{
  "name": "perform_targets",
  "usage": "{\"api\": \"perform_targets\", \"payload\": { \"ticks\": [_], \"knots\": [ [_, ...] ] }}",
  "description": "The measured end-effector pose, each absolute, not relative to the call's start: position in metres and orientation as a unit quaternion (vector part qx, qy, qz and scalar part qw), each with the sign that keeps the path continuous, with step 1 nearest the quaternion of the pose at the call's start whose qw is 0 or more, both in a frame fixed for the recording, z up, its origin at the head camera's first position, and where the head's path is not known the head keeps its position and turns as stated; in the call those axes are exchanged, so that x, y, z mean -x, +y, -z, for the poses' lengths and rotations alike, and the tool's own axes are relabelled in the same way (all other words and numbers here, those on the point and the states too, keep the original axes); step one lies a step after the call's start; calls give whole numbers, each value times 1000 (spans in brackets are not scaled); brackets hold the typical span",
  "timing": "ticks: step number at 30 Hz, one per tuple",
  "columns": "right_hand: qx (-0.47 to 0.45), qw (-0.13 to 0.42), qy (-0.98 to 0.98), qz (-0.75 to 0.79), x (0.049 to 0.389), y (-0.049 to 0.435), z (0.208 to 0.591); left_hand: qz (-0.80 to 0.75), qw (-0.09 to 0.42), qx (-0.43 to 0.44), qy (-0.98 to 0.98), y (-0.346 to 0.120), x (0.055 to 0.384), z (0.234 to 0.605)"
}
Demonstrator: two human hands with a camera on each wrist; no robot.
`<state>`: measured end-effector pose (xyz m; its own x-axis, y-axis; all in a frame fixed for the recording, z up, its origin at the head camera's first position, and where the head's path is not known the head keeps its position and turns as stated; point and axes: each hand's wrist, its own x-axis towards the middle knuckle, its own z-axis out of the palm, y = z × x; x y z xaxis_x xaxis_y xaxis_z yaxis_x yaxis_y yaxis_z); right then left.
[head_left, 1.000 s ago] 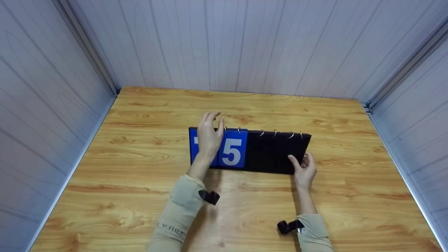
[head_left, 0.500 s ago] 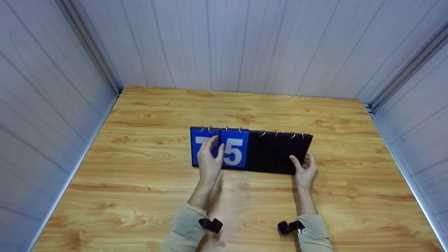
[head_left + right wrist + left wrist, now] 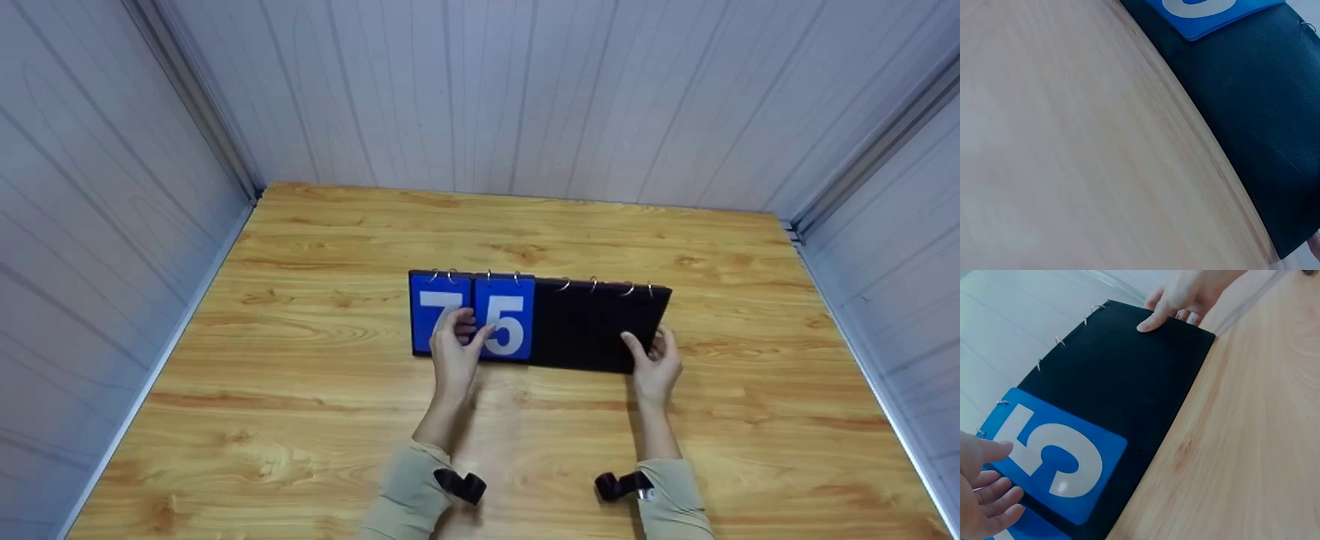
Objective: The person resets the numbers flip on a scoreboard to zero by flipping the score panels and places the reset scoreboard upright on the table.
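Note:
A black flip scoreboard (image 3: 581, 322) stands tilted back on the table, metal rings along its top edge. On its left half hang two blue number cards, a 7 card (image 3: 424, 289) and a 5 card (image 3: 516, 289); the right half shows bare black cover. My left hand (image 3: 454, 360) is in front of the gap between the cards, fingers loosely bent and thumb apart, with nothing held. Whether its fingertips touch the cards cannot be told. My right hand (image 3: 654, 371) grips the scoreboard's right end, thumb on the front and fingers behind, partly hidden.
The scoreboard stands on a wood-grain table (image 3: 300, 420). Pale panelled walls (image 3: 480, 97) enclose the table at the back and both sides. Black wrist cameras (image 3: 461, 486) are strapped over both sleeves.
My left hand has come down from the scoreboard's top edge to the lower part of the cards, uncovering the 7. The right hand keeps its grip in the same place.

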<state>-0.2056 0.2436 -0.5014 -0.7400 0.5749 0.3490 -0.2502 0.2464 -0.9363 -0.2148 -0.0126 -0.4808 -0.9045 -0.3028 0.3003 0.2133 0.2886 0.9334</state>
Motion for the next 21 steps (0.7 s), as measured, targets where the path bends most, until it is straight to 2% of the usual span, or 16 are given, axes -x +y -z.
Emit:
{"api": "perform_targets", "payload": {
  "ticks": [5,13,21],
  "knots": [
    [110,343,-713,-601,205,243,502,621,188,-63,-758,-13,220,481],
    [114,346,-711,-602,206,243,502,598,170,-69,-780,-17,219,474],
    [109,353,-720,-588,209,247,508,531,186,-46,-825,-21,214,464]
  ]
}}
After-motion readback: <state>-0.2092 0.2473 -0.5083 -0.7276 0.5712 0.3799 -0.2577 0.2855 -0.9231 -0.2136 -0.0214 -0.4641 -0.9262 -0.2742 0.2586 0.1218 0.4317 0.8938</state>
